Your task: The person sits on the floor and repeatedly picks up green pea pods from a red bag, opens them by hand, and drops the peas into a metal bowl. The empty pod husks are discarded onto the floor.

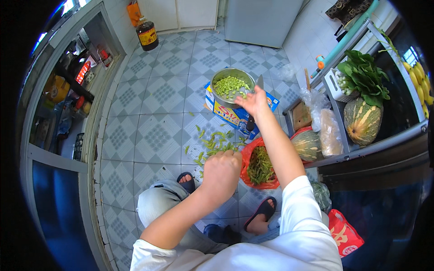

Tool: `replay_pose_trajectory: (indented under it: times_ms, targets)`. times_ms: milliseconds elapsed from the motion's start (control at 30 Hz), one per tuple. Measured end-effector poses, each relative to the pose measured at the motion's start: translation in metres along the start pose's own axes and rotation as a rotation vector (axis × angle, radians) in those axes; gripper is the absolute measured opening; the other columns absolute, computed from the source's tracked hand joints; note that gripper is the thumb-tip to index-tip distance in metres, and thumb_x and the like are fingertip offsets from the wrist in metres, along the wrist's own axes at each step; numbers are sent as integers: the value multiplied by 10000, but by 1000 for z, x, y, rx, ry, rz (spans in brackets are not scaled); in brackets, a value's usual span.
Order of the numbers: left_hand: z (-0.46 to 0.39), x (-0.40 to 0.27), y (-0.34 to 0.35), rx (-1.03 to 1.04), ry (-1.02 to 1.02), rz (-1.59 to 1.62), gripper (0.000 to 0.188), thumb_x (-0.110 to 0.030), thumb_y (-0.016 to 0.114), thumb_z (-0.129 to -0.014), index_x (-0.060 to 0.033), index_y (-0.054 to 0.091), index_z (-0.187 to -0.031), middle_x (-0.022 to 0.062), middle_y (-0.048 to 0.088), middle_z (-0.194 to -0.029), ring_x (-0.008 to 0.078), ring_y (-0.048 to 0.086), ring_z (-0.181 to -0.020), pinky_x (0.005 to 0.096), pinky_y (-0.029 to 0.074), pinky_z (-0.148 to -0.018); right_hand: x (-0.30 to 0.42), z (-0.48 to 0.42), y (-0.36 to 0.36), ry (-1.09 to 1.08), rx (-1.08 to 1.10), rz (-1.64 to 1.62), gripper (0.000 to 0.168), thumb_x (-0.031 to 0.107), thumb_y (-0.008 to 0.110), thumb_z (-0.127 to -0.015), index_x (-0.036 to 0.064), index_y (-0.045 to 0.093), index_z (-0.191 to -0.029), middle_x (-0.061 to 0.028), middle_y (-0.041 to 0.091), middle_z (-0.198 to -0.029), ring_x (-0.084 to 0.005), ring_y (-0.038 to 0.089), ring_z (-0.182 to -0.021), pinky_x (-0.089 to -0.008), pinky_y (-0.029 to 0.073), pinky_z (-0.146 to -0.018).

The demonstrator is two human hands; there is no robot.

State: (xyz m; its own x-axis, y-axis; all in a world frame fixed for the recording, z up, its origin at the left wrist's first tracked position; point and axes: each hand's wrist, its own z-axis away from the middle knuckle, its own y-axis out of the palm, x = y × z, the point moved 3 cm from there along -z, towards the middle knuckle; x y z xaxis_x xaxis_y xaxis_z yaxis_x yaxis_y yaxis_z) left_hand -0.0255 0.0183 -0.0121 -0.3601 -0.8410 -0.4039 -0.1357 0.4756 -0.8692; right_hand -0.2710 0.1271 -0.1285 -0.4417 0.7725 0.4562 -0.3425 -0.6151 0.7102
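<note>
My right hand point(253, 101) is at the near right rim of a steel bowl point(215, 93), palm partly up and fingers spread. Shelled green beans point(230, 85) lie in the bowl, with a blurred patch close to my fingertips. Lower down, my left hand point(222, 169) is curled into a fist, knuckles up; whatever it may hold is hidden. Just beyond the fist, green bean pods point(217, 140) are scattered on the floor. Between my forearms, a red plastic bag point(247, 174) stands open, full of darker pods point(260, 166).
Under the bowl is a printed cardboard box point(223, 117), with a knife point(250, 123) on it, partly behind my right hand. A rack point(352, 150) at right holds pumpkins point(364, 120) and leafy greens point(366, 74). An oil bottle point(147, 35) stands by the far left wall.
</note>
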Motion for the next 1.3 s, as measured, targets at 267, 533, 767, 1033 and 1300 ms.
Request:
replay_pose_trajectory:
  times_ms: [267,533,767,1033,1300]
  targets:
    - [0,-9,1,149,10,-12,94,-22,567,-660,-49,536,-745,102,570,-703,250,600,-689,350,472,-619,57,-8,-123,-83,51,468,340,277,484,-913,-11,514,-1090,-191,567,-1106,-286,613,-930,-408,523,-799]
    - [2,-15,10,274,31,-52,151,-4,583,-625,-37,517,-757,106,571,-712,252,593,-703,341,469,-630,-2,21,-327,245,-255,1150,128,81,612,-771,37,667,-877,-54,646,-737,-119,573,-560,-271,478,-479]
    - [1,-16,22,358,55,-84,170,9,593,-605,-34,508,-747,115,570,-700,260,601,-695,351,475,-609,-74,26,-322,-344,-154,1923,251,84,725,-638,132,667,-877,-103,520,-941,-289,556,-932,-393,467,-769]
    - [4,-19,19,374,75,-102,132,-10,579,-630,-39,510,-739,110,570,-690,263,602,-671,352,474,-599,-49,26,-313,-663,-99,1565,80,97,648,-791,41,590,-793,-69,576,-735,-217,573,-681,-335,465,-646]
    - [9,-16,8,217,7,34,74,-57,550,-760,-24,529,-698,144,567,-638,336,579,-632,427,465,-569,-22,67,-229,-275,102,817,113,147,535,-921,40,562,-897,-12,598,-732,-49,472,-522,-187,384,-473]
